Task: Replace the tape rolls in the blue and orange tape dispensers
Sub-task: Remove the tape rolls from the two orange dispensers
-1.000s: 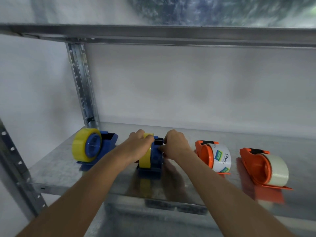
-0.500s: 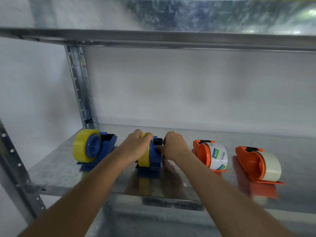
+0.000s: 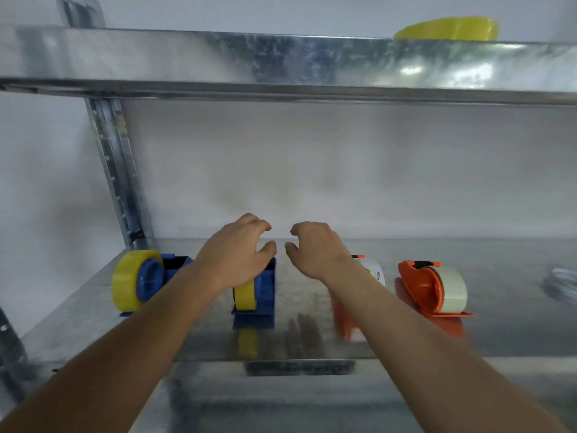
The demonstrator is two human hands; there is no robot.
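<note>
Galvanised steel forms the shelf (image 3: 93, 310) on which four tape dispensers stand in a row: a blue dispenser (image 3: 175, 267) at the far left carrying a yellow tape roll (image 3: 125, 282), a second blue dispenser (image 3: 265, 289) with its own yellow roll (image 3: 245, 295) near the middle, an orange dispenser (image 3: 342, 320) largely hidden behind the right forearm with a white labelled roll (image 3: 376, 271) just showing, and a second orange dispenser (image 3: 420, 282) further right holding a pale translucent roll (image 3: 452, 292). Half a second earlier both hands were closed on the middle blue dispenser; now they have let go and lifted off it. The left hand (image 3: 234, 251) hovers just above that dispenser, fingers loosely curled and slightly spread, holding nothing. The right hand (image 3: 315, 251) hangs beside it over bare shelf, fingers likewise curled and apart, holding nothing, with a narrow gap between the two hands' fingertips. The view has also tilted upward since then, so the upper shelf (image 3: 218, 57) now fills the top of the frame, with another yellow roll (image 3: 446, 28) lying flat on it at the right. A pale blurred object (image 3: 562, 284) sits at the right edge of the lower shelf.
</note>
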